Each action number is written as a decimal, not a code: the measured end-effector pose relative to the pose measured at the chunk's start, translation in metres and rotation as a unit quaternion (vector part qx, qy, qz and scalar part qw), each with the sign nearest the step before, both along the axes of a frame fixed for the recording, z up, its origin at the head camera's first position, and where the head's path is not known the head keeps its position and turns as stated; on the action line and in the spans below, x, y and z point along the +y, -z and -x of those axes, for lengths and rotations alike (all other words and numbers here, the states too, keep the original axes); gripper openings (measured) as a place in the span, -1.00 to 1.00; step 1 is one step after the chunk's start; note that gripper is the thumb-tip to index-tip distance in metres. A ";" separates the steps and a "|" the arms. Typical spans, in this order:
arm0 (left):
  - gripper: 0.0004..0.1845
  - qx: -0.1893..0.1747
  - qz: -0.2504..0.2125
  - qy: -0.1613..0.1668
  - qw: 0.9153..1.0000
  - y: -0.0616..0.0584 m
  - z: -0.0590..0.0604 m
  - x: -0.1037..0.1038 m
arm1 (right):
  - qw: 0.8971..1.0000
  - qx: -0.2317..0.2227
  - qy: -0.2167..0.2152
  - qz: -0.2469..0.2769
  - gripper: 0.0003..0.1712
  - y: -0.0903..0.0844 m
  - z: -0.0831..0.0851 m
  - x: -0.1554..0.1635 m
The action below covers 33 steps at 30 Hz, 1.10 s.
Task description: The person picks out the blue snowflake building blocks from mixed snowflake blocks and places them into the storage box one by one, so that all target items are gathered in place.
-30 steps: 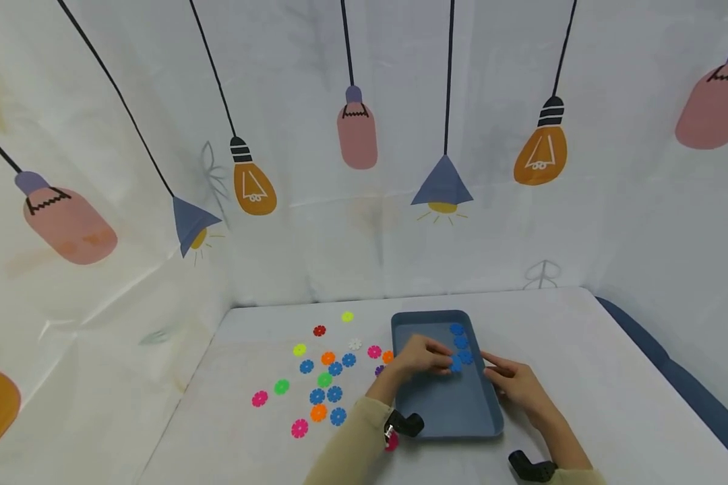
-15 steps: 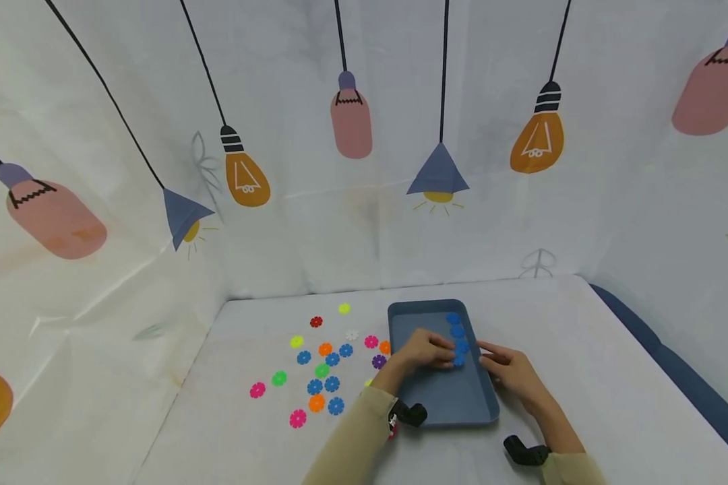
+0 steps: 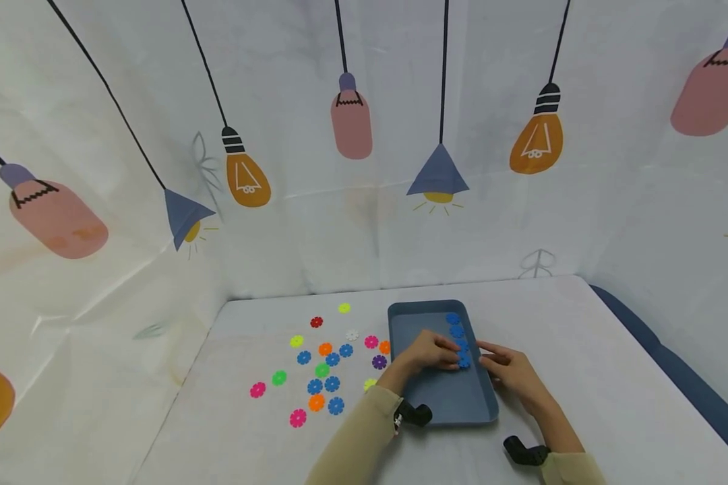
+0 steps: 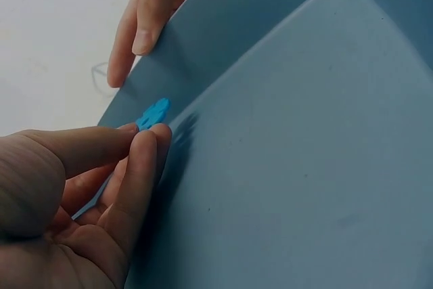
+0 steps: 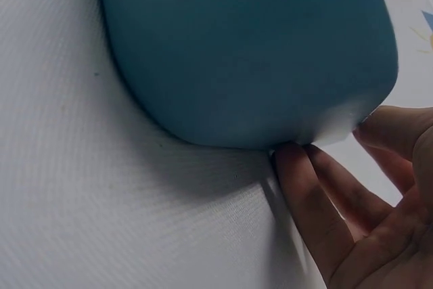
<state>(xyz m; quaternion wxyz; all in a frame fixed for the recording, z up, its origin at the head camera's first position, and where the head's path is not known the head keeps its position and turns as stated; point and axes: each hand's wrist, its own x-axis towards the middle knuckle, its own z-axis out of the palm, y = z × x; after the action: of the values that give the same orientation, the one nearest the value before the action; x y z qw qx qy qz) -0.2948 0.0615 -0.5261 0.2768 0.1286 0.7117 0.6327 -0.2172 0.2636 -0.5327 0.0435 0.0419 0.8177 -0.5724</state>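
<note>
My left hand (image 3: 426, 354) is over the blue-grey tray (image 3: 445, 404), pinching a blue flower-shaped plastic disc (image 4: 155, 112) between thumb and fingertips, close to the tray's right wall. Beyond it, a short line of blue discs (image 3: 456, 331) runs along that same side inside the tray. My right hand (image 3: 516, 378) is outside the tray on the right. In the right wrist view, its fairly straight fingers (image 5: 308, 194) touch the tray's outer wall, and the thumb side is up near the rim. Part of the disc line is hidden behind the left fingers.
Left of the tray, loose flower discs lie scattered on the white table (image 3: 218, 417): several blue discs (image 3: 314, 386), pink discs (image 3: 298, 417), orange discs (image 3: 317, 403), green discs (image 3: 279, 378), and others. A lamp-printed cloth (image 3: 315, 242) hangs behind the table.
My left hand has shifted slightly right with the blue disc, nearer the tray's right wall and the line. My right hand stays at the tray's side. The head view has tilted slightly.
</note>
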 end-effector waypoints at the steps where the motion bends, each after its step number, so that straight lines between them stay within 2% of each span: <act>1: -0.86 -0.001 0.000 0.001 1.000 0.000 0.000 0.000 | 1.000 -0.001 0.001 0.000 -0.44 0.000 0.000 0.000; 13: -0.82 0.015 0.014 0.020 1.000 -0.001 0.000 0.003 | 1.000 -0.004 0.007 -0.001 -0.45 0.000 0.000 0.000; 23: -0.81 0.029 0.029 0.005 0.999 -0.001 0.003 0.004 | 1.000 -0.001 0.006 0.011 -0.44 -0.001 0.004 -0.002; 33: -0.83 0.072 0.059 -0.005 0.996 0.001 -0.005 0.009 | 1.000 -0.008 0.010 0.021 -0.43 0.004 -0.003 -0.001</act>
<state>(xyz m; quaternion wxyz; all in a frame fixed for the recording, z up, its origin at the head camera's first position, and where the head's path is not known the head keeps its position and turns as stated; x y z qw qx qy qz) -0.2895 0.0710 -0.5275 0.2291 0.1539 0.7662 0.5803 -0.2147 0.2629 -0.5366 0.0451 0.0537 0.8047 -0.5895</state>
